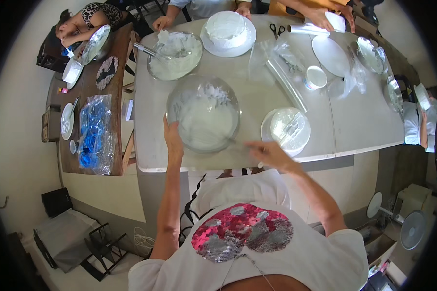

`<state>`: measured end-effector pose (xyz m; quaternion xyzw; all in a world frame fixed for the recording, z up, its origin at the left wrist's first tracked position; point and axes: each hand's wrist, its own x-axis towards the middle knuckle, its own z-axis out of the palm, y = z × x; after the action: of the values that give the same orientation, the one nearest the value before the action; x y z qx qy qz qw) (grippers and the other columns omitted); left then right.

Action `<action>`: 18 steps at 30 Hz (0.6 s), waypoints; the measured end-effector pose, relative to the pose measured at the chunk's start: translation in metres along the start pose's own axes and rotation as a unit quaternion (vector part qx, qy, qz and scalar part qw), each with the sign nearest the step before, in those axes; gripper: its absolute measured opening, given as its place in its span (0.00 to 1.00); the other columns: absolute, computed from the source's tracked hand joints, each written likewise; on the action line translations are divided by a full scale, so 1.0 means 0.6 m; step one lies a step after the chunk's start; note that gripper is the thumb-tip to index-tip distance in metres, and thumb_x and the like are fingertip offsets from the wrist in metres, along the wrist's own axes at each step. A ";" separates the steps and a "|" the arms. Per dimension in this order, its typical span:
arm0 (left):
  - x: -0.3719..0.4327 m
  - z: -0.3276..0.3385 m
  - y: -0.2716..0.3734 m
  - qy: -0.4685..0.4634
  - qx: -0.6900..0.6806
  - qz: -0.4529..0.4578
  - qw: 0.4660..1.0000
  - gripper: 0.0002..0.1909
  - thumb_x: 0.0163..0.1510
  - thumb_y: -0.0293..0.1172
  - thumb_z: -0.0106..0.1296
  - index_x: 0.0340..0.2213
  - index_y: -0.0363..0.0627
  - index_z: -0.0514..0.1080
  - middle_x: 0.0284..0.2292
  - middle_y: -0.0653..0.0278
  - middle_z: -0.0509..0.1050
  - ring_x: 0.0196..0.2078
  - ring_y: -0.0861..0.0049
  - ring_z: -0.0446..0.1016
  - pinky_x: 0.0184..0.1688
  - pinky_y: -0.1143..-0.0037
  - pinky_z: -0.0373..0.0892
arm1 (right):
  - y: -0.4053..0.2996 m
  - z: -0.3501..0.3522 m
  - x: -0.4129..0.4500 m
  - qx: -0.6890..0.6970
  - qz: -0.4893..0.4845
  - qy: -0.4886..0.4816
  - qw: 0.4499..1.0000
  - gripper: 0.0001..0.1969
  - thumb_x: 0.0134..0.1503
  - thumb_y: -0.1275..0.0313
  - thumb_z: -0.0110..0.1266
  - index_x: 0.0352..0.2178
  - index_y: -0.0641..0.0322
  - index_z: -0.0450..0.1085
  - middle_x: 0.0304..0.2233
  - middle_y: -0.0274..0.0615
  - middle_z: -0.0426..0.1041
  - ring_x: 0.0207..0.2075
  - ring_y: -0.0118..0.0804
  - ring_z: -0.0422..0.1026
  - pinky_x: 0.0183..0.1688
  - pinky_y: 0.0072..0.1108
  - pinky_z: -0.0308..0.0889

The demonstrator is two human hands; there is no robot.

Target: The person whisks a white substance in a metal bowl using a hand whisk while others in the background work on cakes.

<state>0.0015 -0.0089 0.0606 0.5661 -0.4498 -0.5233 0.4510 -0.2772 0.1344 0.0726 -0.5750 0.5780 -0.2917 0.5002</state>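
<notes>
A large metal mixing bowl with white cream in it stands near the front edge of the table. My left hand grips the bowl's rim at its lower left. In my right hand, at the bowl's lower right, is the handle of a whisk; it is blurred, and its head lies in the cream. Just above my right hand, a cake with white frosting sits on a round white board, with a flat spatula-like piece across its top.
Behind my bowl are another bowl of cream with a whisk and a frosted cake. Scissors, a clear plastic roll and a white tub lie farther right. Other people work around the table. A wooden table stands at left.
</notes>
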 end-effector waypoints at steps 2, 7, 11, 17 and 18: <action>-0.004 0.003 0.017 -0.010 -0.007 -0.030 0.999 0.32 0.49 0.31 0.37 0.56 0.35 0.51 0.51 0.50 0.62 0.52 0.65 0.60 0.56 0.74 0.53 | -0.017 -0.040 0.018 0.018 0.115 0.034 0.993 0.17 0.57 0.70 0.49 0.48 0.61 0.67 0.23 0.39 0.71 0.23 0.23 0.62 0.27 0.18 0.61; -0.011 0.028 0.024 0.046 -0.006 0.028 0.999 0.30 0.47 0.33 0.41 0.52 0.36 0.57 0.46 0.54 0.65 0.49 0.67 0.62 0.53 0.72 0.57 | 0.011 0.011 0.000 -0.064 -0.002 -0.016 0.998 0.16 0.57 0.70 0.48 0.48 0.58 0.67 0.19 0.29 0.66 0.19 0.20 0.58 0.22 0.20 0.58; -0.009 0.002 0.025 -0.026 0.013 -0.027 0.999 0.32 0.49 0.32 0.38 0.56 0.36 0.52 0.50 0.50 0.62 0.53 0.65 0.60 0.56 0.74 0.52 | -0.011 -0.033 0.019 0.021 0.021 0.095 0.995 0.16 0.58 0.70 0.48 0.47 0.60 0.67 0.18 0.32 0.66 0.18 0.22 0.58 0.19 0.20 0.57; -0.005 0.007 0.031 0.001 0.019 -0.021 1.000 0.31 0.48 0.32 0.39 0.54 0.35 0.55 0.48 0.52 0.64 0.50 0.66 0.62 0.54 0.73 0.56 | -0.008 0.005 -0.005 0.015 -0.008 -0.020 1.000 0.16 0.57 0.72 0.49 0.47 0.63 0.67 0.16 0.32 0.61 0.17 0.21 0.56 0.19 0.18 0.54; -0.012 -0.002 0.023 0.007 0.016 -0.058 0.998 0.32 0.48 0.32 0.38 0.56 0.35 0.53 0.51 0.51 0.63 0.53 0.65 0.60 0.57 0.75 0.52 | -0.017 -0.010 0.003 0.020 0.047 0.013 0.999 0.16 0.56 0.73 0.49 0.48 0.63 0.67 0.17 0.32 0.63 0.18 0.21 0.57 0.20 0.19 0.55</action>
<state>0.0017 -0.0046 0.0758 0.6019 -0.4212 -0.5378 0.4136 -0.2787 0.1296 0.0837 -0.5328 0.6054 -0.2868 0.5171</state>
